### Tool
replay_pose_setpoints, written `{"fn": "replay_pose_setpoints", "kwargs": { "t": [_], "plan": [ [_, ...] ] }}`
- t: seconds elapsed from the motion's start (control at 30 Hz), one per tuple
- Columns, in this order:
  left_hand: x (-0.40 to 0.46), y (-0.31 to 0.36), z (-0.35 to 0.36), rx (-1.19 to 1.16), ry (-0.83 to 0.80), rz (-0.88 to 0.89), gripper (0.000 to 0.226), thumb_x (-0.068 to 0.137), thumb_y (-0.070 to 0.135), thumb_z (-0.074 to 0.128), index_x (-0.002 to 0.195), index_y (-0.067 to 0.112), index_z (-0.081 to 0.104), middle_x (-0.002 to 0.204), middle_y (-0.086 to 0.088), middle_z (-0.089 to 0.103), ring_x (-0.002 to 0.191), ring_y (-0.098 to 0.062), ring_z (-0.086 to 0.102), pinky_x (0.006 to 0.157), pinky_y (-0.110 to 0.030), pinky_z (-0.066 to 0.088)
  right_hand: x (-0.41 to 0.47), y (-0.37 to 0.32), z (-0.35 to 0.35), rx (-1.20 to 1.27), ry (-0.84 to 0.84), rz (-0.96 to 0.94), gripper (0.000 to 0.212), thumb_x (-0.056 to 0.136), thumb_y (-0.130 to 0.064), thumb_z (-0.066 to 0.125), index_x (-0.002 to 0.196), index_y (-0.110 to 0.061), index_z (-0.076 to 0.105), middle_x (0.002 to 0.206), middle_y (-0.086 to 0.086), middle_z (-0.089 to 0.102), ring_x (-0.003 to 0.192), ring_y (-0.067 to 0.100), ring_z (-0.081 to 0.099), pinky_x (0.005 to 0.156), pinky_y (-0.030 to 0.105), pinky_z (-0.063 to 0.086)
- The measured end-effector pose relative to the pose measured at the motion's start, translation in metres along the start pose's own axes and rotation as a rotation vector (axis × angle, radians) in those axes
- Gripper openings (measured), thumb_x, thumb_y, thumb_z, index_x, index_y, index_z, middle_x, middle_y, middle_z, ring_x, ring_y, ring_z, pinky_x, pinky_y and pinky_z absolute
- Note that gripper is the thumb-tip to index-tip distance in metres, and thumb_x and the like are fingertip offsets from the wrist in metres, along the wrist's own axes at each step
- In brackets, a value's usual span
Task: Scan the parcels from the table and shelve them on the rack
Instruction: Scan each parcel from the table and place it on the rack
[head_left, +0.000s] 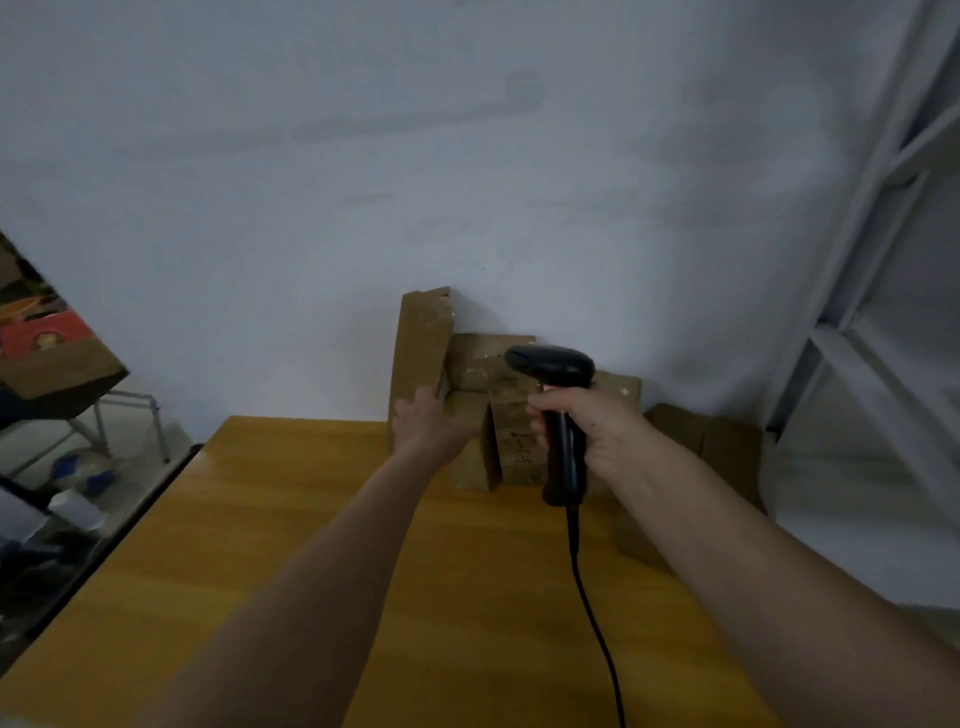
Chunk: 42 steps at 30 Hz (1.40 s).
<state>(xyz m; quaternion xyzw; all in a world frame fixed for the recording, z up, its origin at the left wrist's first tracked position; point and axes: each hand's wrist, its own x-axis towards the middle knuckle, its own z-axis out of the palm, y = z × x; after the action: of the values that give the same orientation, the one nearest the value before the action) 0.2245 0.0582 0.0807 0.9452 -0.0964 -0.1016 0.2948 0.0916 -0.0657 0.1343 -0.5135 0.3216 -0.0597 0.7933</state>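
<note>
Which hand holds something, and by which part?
The right hand holds the black handheld barcode scanner by its handle. The left hand only touches a brown cardboard parcel.

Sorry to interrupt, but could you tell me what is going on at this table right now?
A person is working through cardboard parcels stacked against the wall on a wooden table. The right hand grips a corded black barcode scanner, aimed at the pile. The left hand reaches to the parcels, fingers at a tall upright box. The white rack stands to the right.

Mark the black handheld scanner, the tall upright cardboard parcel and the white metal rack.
black handheld scanner (551, 365), head view, its head
tall upright cardboard parcel (422, 338), head view, front face
white metal rack (852, 358), head view, shelf rail
</note>
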Motion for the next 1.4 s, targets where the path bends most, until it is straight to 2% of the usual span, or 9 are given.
{"fn": "replay_pose_setpoints", "kwargs": {
  "t": [0.1, 0.2, 0.37, 0.63, 0.87, 1.03, 1.13, 1.3, 1.4],
  "plan": [
    [0.031, -0.005, -0.018, 0.066, -0.005, 0.044, 0.086, 0.077, 0.032, 0.078, 0.144, 0.011, 0.029, 0.142, -0.017, 0.031, 0.129, -0.036, 0.037, 0.106, -0.044, 0.041, 0.021, 0.002, 0.026, -0.001, 0.084, 0.004, 0.010, 0.084, 0.001, 0.067, 0.094, -0.001, 0.064, 0.076, 0.009, 0.063, 0.065, 0.017, 0.059, 0.063, 0.027, 0.050],
    [0.061, -0.007, -0.030, 0.037, 0.004, 0.069, 0.095, 0.075, 0.030, 0.081, 0.147, 0.015, 0.021, 0.146, -0.013, 0.022, 0.132, -0.035, 0.031, 0.101, -0.044, 0.043, 0.038, 0.009, 0.048, 0.011, 0.159, -0.009, 0.008, 0.082, 0.000, 0.069, 0.089, -0.003, 0.065, 0.071, 0.008, 0.063, 0.063, 0.018, 0.060, 0.062, 0.027, 0.050],
    [0.101, -0.004, -0.037, 0.012, 0.039, 0.120, 0.106, 0.072, 0.032, 0.084, 0.150, 0.021, 0.012, 0.152, -0.007, 0.012, 0.135, -0.032, 0.024, 0.100, -0.043, 0.043, 0.055, 0.024, 0.069, -0.029, 0.191, -0.009, 0.010, 0.079, 0.000, 0.071, 0.086, -0.005, 0.066, 0.071, 0.010, 0.064, 0.066, 0.021, 0.061, 0.064, 0.031, 0.050],
    [0.151, 0.017, -0.032, 0.056, 0.126, 0.199, 0.116, 0.068, 0.039, 0.086, 0.151, 0.030, 0.006, 0.158, -0.008, 0.005, 0.143, -0.034, 0.012, 0.109, -0.049, 0.037, 0.063, 0.029, 0.081, -0.070, 0.191, -0.038, 0.021, 0.078, -0.001, 0.073, 0.096, -0.008, 0.068, 0.084, 0.009, 0.069, 0.079, 0.023, 0.064, 0.085, 0.041, 0.052],
    [0.171, 0.031, -0.019, 0.166, 0.162, 0.254, 0.105, 0.069, 0.048, 0.080, 0.149, 0.021, 0.017, 0.155, -0.009, 0.015, 0.142, -0.033, 0.015, 0.114, -0.047, 0.024, 0.071, 0.035, 0.079, -0.045, 0.193, -0.039, 0.019, 0.079, 0.001, 0.071, 0.095, -0.008, 0.067, 0.085, 0.010, 0.069, 0.077, 0.023, 0.064, 0.075, 0.036, 0.052],
    [0.169, 0.026, -0.008, 0.116, 0.252, 0.237, 0.083, 0.077, 0.047, 0.073, 0.139, 0.014, 0.029, 0.138, -0.014, 0.035, 0.127, -0.032, 0.032, 0.104, -0.040, 0.033, 0.068, 0.040, 0.075, -0.026, 0.205, -0.037, 0.016, 0.080, 0.003, 0.070, 0.091, -0.007, 0.067, 0.081, 0.010, 0.068, 0.072, 0.022, 0.063, 0.070, 0.034, 0.052],
    [0.165, 0.017, -0.006, 0.097, 0.270, 0.257, 0.067, 0.081, 0.039, 0.070, 0.132, 0.011, 0.037, 0.135, -0.014, 0.038, 0.124, -0.030, 0.035, 0.102, -0.040, 0.037, 0.066, 0.043, 0.074, -0.030, 0.217, -0.035, 0.015, 0.080, 0.003, 0.069, 0.090, -0.007, 0.066, 0.082, 0.012, 0.067, 0.074, 0.024, 0.062, 0.075, 0.036, 0.052],
    [0.161, 0.001, -0.003, 0.002, 0.163, 0.348, 0.035, 0.095, 0.018, 0.055, 0.127, 0.011, 0.045, 0.128, -0.008, 0.050, 0.115, -0.025, 0.050, 0.094, -0.039, 0.048, 0.063, 0.044, 0.073, -0.040, 0.230, -0.014, 0.018, 0.078, 0.003, 0.071, 0.093, -0.005, 0.067, 0.090, 0.017, 0.068, 0.078, 0.026, 0.062, 0.084, 0.041, 0.051],
    [0.154, -0.003, -0.002, 0.002, 0.017, 0.343, 0.047, 0.094, 0.015, 0.058, 0.137, 0.013, 0.039, 0.132, -0.009, 0.049, 0.115, -0.027, 0.054, 0.095, -0.041, 0.050, 0.059, 0.039, 0.070, -0.043, 0.223, -0.020, 0.018, 0.079, 0.004, 0.070, 0.094, -0.005, 0.065, 0.086, 0.015, 0.067, 0.077, 0.025, 0.062, 0.076, 0.037, 0.051]
  ]
}}
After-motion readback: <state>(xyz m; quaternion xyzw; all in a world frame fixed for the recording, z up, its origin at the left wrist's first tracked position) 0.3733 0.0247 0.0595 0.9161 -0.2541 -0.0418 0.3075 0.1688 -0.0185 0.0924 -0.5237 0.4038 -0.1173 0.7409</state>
